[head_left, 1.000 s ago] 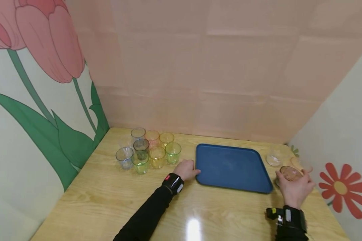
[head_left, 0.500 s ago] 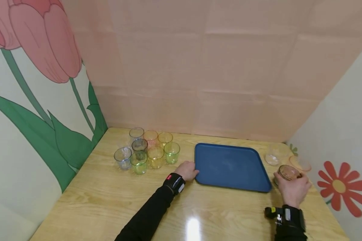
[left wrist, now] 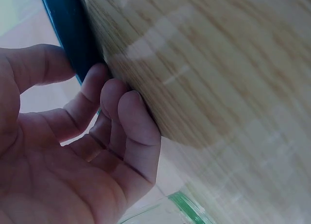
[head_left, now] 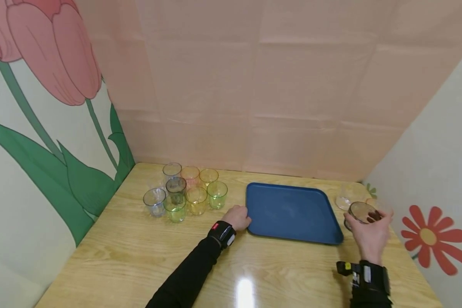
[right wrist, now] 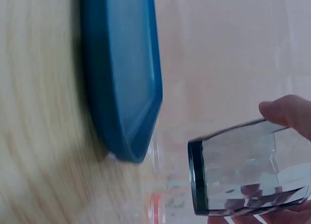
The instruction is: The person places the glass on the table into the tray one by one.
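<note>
My right hand (head_left: 371, 238) holds a grey-tinted drinking glass (right wrist: 238, 173) around its sides. The glass is raised off the table just right of the blue tray (head_left: 292, 214). Its thick base faces down, and the fingers behind show through the wall in the right wrist view. My left hand (head_left: 236, 217) is at the tray's left edge. Thumb and index finger pinch the blue rim (left wrist: 73, 34) in the left wrist view, and the other fingers curl beside it near the tabletop.
Several tinted glasses, including a green one (head_left: 217, 196) and a yellow one (head_left: 196, 201), stand grouped left of the tray. A clear glass (head_left: 343, 202) stands to the tray's right, partly behind my right hand. Papered walls (head_left: 235, 85) close off the back and sides.
My right hand has lifted the grey glass and shifted it slightly left and away from me. My left hand stays at the tray edge, while the head view has turned a little.
</note>
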Available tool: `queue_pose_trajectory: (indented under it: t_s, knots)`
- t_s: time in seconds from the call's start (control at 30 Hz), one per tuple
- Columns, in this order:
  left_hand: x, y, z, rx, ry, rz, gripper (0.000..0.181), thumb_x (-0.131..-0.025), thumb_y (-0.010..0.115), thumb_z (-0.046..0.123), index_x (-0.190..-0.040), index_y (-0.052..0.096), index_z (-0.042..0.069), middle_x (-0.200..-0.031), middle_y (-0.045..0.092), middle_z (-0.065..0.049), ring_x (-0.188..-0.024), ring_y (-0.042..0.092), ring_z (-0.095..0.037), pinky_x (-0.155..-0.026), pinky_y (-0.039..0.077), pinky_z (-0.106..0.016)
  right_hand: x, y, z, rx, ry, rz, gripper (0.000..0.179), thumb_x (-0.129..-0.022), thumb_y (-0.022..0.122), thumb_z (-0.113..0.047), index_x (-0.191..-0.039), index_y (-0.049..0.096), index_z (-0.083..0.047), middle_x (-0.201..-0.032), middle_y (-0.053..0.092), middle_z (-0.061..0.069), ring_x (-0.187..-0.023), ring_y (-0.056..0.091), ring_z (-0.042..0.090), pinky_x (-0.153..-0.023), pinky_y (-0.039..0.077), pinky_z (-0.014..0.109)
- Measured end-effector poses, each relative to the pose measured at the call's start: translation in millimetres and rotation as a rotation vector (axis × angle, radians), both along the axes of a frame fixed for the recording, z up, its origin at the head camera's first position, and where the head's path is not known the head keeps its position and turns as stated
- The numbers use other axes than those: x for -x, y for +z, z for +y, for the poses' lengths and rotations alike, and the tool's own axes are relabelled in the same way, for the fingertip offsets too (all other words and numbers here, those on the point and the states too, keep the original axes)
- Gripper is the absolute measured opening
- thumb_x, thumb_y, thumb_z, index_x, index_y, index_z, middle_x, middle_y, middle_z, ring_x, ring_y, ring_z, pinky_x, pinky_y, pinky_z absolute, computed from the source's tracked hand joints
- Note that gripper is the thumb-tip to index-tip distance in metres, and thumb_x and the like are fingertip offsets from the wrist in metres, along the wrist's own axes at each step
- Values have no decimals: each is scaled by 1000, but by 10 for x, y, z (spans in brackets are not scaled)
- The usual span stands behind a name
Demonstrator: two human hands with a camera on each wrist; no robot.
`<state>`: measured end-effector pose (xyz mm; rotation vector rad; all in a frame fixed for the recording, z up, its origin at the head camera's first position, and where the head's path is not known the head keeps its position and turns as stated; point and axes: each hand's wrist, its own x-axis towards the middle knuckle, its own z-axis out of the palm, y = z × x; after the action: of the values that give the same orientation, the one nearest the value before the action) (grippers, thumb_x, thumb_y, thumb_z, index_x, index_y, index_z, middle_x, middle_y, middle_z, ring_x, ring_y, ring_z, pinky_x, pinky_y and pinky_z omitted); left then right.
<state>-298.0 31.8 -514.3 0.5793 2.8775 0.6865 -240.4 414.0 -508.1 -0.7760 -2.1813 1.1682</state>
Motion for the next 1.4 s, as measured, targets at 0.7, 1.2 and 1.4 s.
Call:
queue_pose_trajectory:
  t_s: [0.7,1.2,1.4]
  knots:
    - [47,-60,-7,73,-30,109,23,-96,63,16,-78,70,5,-80,69,-6,-71,65,-17,-64,53,-31,978,-731,-5,-82,285,85,100,-81,77,-59,-159,22,-28,-146,42,15,-128,45,33,-101,45,50]
    - [78,-125,30,33,29,79,34,-96,70,22,-115,65,-6,-94,72,-17,-83,71,-25,-66,57,-35,920,-74,-514,295,353,82,93,-86,84,-23,-157,25,-12,-152,41,19,-139,42,36,-109,41,45]
    - [50,-117,38,36,36,74,39,-96,71,22,-121,62,-7,-98,72,-19,-88,72,-28,-72,58,-36,1076,-160,-463,425,326,126,91,-81,88,-13,-152,32,-16,-141,47,11,-130,46,27,-98,45,30]
